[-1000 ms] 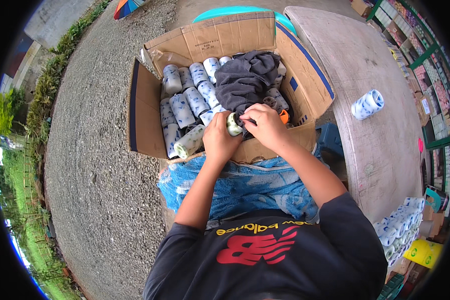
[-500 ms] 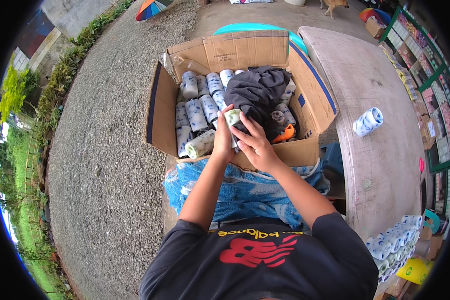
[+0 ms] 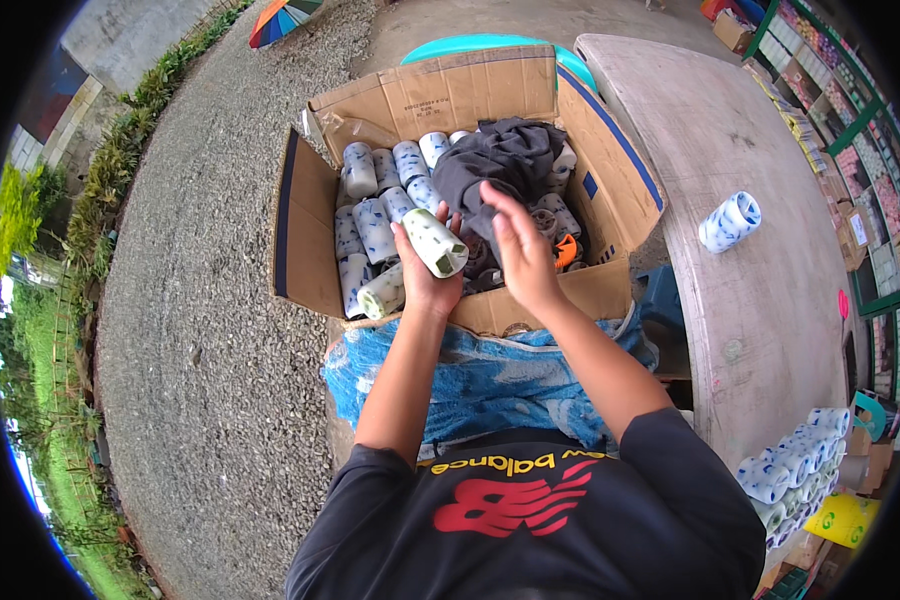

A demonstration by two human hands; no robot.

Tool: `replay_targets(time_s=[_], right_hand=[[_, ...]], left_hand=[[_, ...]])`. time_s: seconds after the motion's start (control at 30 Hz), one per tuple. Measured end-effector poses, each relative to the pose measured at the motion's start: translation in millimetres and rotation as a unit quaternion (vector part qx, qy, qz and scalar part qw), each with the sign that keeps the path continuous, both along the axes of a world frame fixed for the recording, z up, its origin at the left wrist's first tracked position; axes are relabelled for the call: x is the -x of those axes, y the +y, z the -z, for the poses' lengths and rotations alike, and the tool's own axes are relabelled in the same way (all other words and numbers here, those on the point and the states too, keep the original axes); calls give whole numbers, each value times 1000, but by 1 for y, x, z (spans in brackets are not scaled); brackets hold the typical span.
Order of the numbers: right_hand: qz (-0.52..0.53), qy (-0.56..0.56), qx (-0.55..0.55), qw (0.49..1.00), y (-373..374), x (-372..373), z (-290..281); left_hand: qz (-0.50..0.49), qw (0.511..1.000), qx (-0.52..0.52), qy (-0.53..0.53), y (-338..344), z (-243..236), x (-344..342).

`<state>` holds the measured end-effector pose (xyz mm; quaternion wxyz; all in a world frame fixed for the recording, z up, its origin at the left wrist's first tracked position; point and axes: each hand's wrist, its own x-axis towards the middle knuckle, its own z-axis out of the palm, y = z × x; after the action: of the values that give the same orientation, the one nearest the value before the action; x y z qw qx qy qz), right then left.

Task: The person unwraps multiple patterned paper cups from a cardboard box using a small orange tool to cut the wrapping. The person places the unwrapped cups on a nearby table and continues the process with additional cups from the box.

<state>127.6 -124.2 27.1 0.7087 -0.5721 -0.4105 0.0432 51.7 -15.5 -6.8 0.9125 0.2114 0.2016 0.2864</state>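
A white cylinder with green flecks [image 3: 433,243], much like a pillar candle, lies tilted in my left hand [image 3: 428,285], its end toward me. My fingers wrap round its left side and far edge. My right hand [image 3: 523,258] is raised just to the right, apart from the cylinder, open with its fingers stretched upward. Both hands are over the near part of a cardboard box [image 3: 485,312]. Inside stand rows of blue-flecked white cylinders [image 3: 374,230], and another green-flecked cylinder [image 3: 381,292] leans near the front. A dark grey cloth [image 3: 495,165] is heaped beyond my right hand.
A long pale table [image 3: 660,120] runs along the right, bearing one blue-flecked cylinder [image 3: 730,222] and a stacked group of cylinders [image 3: 795,460] at its near end. Blue patterned fabric [image 3: 470,370] hangs below the box. An orange object [image 3: 566,252] sits inside it. Gravel [image 3: 210,300] stretches leftward.
My right hand has come away from the cylinder, which both hands were pressing. The cylinder has tipped in my left hand and more of its side shows. The view has shifted slightly.
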Motion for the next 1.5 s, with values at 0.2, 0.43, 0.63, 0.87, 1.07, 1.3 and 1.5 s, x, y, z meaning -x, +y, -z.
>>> replay_targets(time_s=[0.2, 0.43, 0.63, 0.87, 1.07, 1.3, 1.5], right_hand=[[132, -88, 38, 987, -3, -16, 9], [121, 56, 130, 983, -10, -39, -17], [208, 59, 21, 976, -14, -39, -14], [71, -250, 129, 957, -3, 10, 9], [-74, 130, 162, 975, -8, -59, 8], [-160, 412, 33, 896, -41, -75, 32], [-187, 36, 73, 979, -37, -34, 23]], left_hand=[[92, 927, -331, 153, -11, 15, -4], [248, 934, -243, 88, -11, -18, 11], [38, 984, -34, 169, -33, -20, 9], [48, 983, -159, 81, -53, -26, 3], [195, 890, -340, 234, -53, -17, 21], [202, 902, -364, 116, -36, -30, 12], [6, 989, -104, 102, -53, -17, -31]])
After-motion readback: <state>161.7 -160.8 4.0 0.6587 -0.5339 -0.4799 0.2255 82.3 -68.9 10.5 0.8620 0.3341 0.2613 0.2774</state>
